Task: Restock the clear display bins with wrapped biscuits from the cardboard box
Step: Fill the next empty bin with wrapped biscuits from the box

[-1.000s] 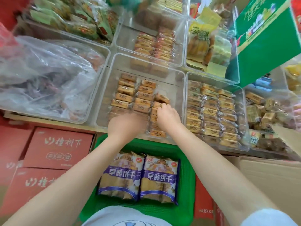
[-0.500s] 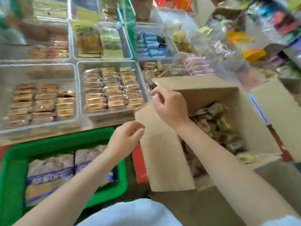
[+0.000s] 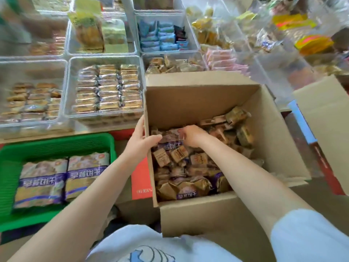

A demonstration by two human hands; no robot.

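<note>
Down inside the cardboard box [image 3: 217,95], my right hand [image 3: 190,136] has its fingers curled into the heap of wrapped biscuits [image 3: 179,157]. They seem to pinch a pack near the top, but I cannot tell for sure, because the fingertips are hidden. My left hand [image 3: 139,143] holds the box's left wall, with the thumb over the edge and the fingers flat on the outside.

Lots of small brown packs and some bigger bags lie in the box, so I think much work is left.

Past the box, on the desk, stand the clear display bins. The nearest bin [image 3: 105,59] looks almost full, with neat rows. The bin to its left [image 3: 34,63] has rows only at the front and bare space behind, so I think it needs more.

Beside my left arm sits a green basket [image 3: 56,142] with two big biscuit bags [image 3: 62,178] in it.
</note>
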